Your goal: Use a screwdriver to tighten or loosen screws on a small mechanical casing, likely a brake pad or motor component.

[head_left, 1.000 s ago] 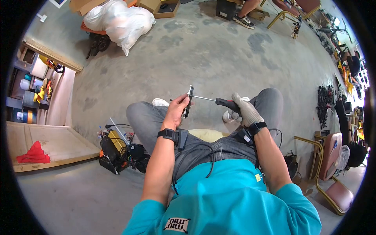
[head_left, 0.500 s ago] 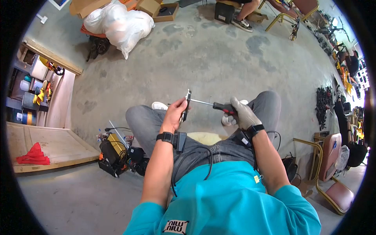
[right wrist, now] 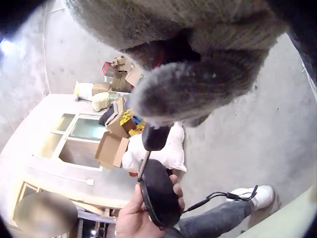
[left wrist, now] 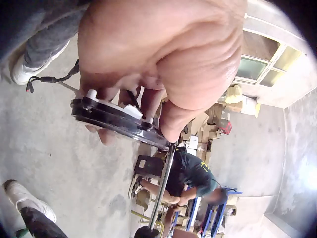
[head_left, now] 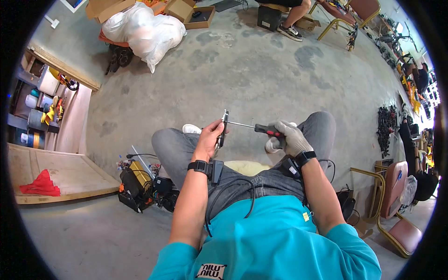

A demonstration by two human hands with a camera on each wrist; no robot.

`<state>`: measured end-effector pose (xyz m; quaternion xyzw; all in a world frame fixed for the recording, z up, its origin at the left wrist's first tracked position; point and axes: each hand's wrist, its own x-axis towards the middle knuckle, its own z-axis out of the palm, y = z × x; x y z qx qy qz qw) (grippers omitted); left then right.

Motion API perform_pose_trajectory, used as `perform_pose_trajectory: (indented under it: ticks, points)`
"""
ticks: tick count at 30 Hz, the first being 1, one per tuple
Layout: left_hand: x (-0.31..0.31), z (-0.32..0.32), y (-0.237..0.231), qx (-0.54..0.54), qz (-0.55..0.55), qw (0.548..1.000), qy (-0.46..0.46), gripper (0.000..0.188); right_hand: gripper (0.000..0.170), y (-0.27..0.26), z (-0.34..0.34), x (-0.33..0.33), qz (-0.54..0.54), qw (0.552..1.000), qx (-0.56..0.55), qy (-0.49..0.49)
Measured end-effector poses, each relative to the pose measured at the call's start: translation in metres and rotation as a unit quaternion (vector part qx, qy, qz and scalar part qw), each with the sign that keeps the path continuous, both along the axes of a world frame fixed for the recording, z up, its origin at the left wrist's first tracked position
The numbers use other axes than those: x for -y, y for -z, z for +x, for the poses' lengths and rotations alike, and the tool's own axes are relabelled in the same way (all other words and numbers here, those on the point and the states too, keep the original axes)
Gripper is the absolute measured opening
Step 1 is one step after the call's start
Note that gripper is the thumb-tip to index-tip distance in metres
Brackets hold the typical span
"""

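My bare left hand [head_left: 208, 138] holds a flat black oval part [left wrist: 116, 120] on edge, its thumb at one end. White pieces show on its inner side, and a thin dark cable [right wrist: 207, 200] trails from it. My right hand [head_left: 296, 139], in a grey knitted glove, grips a screwdriver [head_left: 268, 130] by its black and red handle. The metal shaft [left wrist: 163, 191] points left, its tip right at the end of the black part beside my left thumb. In the right wrist view the glove hides much of the handle.
A yellow and black device with wires [head_left: 136, 177] lies on the floor by my left knee. At the right stands a chair [head_left: 395, 186]. Farther off are a white plastic bag [head_left: 144, 35], open cardboard boxes [head_left: 198, 17] and a seated person's leg [head_left: 294, 18].
The gloved hand has turned on the screwdriver: its raised thumb now lies lower along the handle, and red on the handle has come into sight. My left hand still holds the black part.
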<state>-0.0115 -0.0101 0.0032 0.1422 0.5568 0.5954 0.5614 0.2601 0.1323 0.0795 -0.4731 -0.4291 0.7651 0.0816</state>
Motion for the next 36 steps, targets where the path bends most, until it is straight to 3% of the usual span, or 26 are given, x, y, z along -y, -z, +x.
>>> perform_pose_trajectory:
  ticks: [2, 3, 5, 6, 8, 12, 15, 21, 22, 24, 28, 30, 31, 34, 36]
  points:
    - [0.001, -0.001, 0.003, 0.020, 0.018, 1.000, 0.005, 0.045, 0.038, 0.009, 0.000, -0.001, 0.030, 0.991, -0.121, 0.049]
    - [0.001, -0.001, 0.000, 0.020, 0.018, 1.000, 0.006, 0.045, 0.038, 0.009, -0.003, -0.001, 0.030, 0.991, -0.121, 0.050]
    - [0.001, 0.002, -0.005, 0.006, 0.012, 1.000, 0.005, 0.045, 0.036, 0.010, -0.011, 0.002, 0.038, 0.976, -0.127, 0.171]
    - [0.002, 0.002, -0.003, 0.007, 0.010, 1.000, 0.004, 0.045, 0.036, 0.010, -0.007, 0.000, 0.037, 0.977, -0.126, 0.170]
    - [-0.001, 0.001, 0.000, 0.005, 0.015, 1.000, 0.004, 0.045, 0.027, 0.008, 0.005, -0.008, -0.027, 0.993, -0.114, 0.007]
    - [0.000, 0.000, 0.001, 0.022, 0.023, 0.999, -0.005, 0.045, 0.023, 0.012, 0.006, -0.009, -0.039, 0.994, -0.095, 0.023]
    - [0.000, 0.002, -0.003, 0.008, 0.018, 1.000, 0.003, 0.044, 0.020, -0.002, -0.005, -0.002, 0.045, 0.981, -0.134, 0.135]
    - [0.000, -0.001, -0.001, 0.008, 0.010, 1.000, 0.017, 0.042, 0.022, 0.007, 0.004, -0.010, -0.063, 0.993, -0.088, 0.041]
    - [0.001, -0.001, -0.002, 0.011, 0.007, 1.000, 0.013, 0.041, 0.022, 0.008, 0.001, -0.008, -0.063, 0.993, -0.088, 0.043]
    - [0.001, 0.000, -0.002, 0.016, 0.004, 1.000, 0.011, 0.040, 0.023, 0.009, -0.008, -0.001, 0.034, 0.981, -0.128, 0.142]
    - [0.000, 0.001, 0.000, 0.012, 0.016, 1.000, 0.003, 0.041, 0.026, 0.002, -0.003, -0.002, 0.036, 0.978, -0.151, 0.142]
    - [0.000, 0.001, 0.000, 0.013, 0.013, 1.000, -0.001, 0.041, 0.024, 0.010, 0.005, -0.008, -0.071, 0.992, -0.105, 0.029]
    - [0.000, 0.001, -0.001, 0.019, 0.008, 1.000, -0.010, 0.042, 0.024, 0.009, 0.005, -0.008, -0.073, 0.991, -0.105, 0.030]
    - [0.000, 0.000, 0.001, 0.024, 0.008, 1.000, -0.017, 0.042, 0.026, 0.005, 0.002, -0.006, -0.027, 0.995, -0.097, 0.023]
    - [0.000, -0.001, 0.003, 0.024, 0.011, 1.000, -0.016, 0.042, 0.023, 0.006, -0.008, -0.001, 0.074, 0.979, -0.136, 0.133]
